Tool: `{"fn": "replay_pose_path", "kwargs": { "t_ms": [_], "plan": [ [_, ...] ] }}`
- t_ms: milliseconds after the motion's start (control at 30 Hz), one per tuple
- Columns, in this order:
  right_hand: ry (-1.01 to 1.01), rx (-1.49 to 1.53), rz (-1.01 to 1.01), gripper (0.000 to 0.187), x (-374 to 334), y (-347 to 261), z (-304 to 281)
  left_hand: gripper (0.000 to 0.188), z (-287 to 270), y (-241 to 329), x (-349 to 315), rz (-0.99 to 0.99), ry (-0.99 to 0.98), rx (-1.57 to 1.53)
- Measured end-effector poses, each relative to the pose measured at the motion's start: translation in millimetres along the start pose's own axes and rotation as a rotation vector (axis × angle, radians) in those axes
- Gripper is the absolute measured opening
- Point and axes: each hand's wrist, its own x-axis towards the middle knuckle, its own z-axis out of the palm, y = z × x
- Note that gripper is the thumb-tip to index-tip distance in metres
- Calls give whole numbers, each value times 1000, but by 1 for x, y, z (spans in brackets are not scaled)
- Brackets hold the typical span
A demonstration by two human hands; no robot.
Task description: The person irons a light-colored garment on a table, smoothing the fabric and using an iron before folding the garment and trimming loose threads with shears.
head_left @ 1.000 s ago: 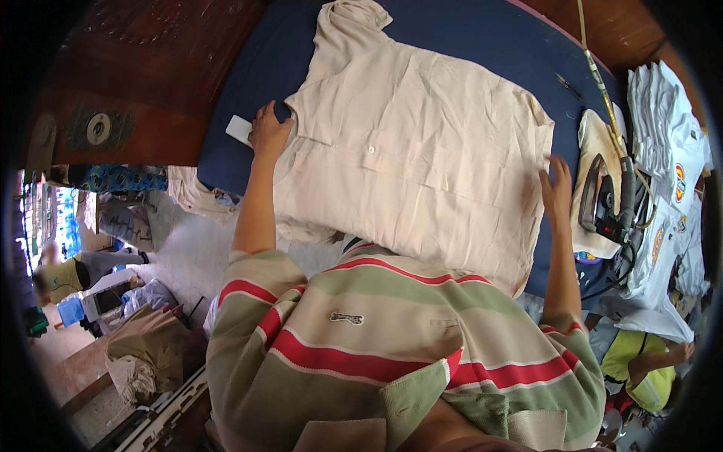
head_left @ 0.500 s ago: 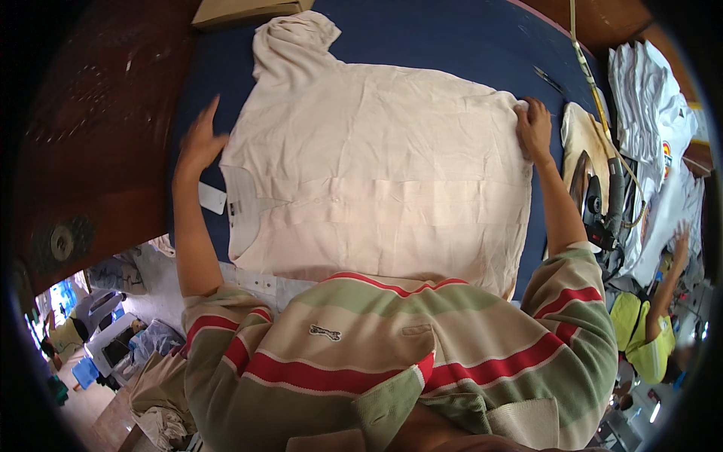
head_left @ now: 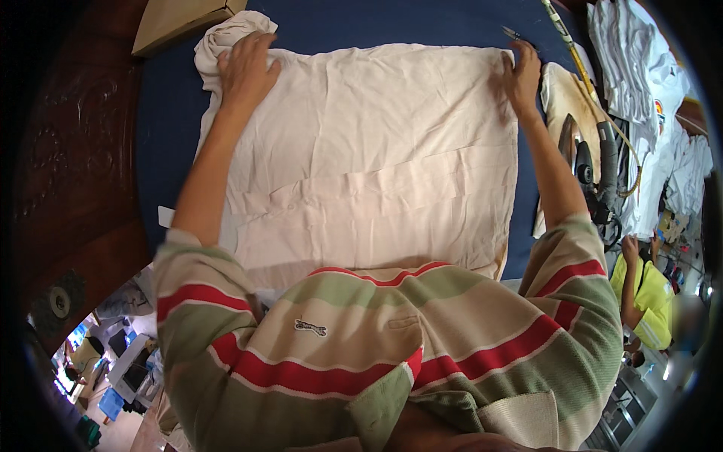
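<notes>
A pale cream button-front garment (head_left: 376,113) lies spread on a dark blue-covered table, a bunched sleeve (head_left: 230,32) at its far left corner. My left hand (head_left: 247,74) rests flat on the cloth beside that sleeve, fingers spread. At the far right corner is my right hand (head_left: 521,79), its thumb and fingers apart along the cloth's edge. My left forearm covers part of the neck end. Wrinkles run across the upper cloth, and a button strip crosses the middle.
An iron (head_left: 584,162) stands at the right beside a tan pad (head_left: 561,98), its hose rising behind. Small snips (head_left: 510,32) lie past my right hand. A cardboard box (head_left: 181,26) sits far left. White shirts (head_left: 621,68) hang right, near a person in a yellow top (head_left: 651,297).
My left hand has moved from beside the neck end up onto the cloth by the sleeve. My right hand has moved to the far right corner. The garment's far edge is straighter.
</notes>
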Motion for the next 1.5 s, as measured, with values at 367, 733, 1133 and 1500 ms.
{"fn": "replay_pose_path", "kwargs": {
  "t_ms": [367, 733, 1133, 1500],
  "plan": [
    [-513, -174, 5, 54, -66, -2, -11, 25, -19, -71, -88, -645, -276, 107],
    [-554, -355, -5, 62, -67, -4, -8, 37, 3, -12, -33, 98, 44, -211],
    [-423, -198, 33, 56, -44, -27, 3, 28, 21, 48, -32, 70, -184, -155],
    [-626, -327, -35, 65, -83, -16, -40, 54, -3, 24, -107, 7, -395, -21]
  ]
}}
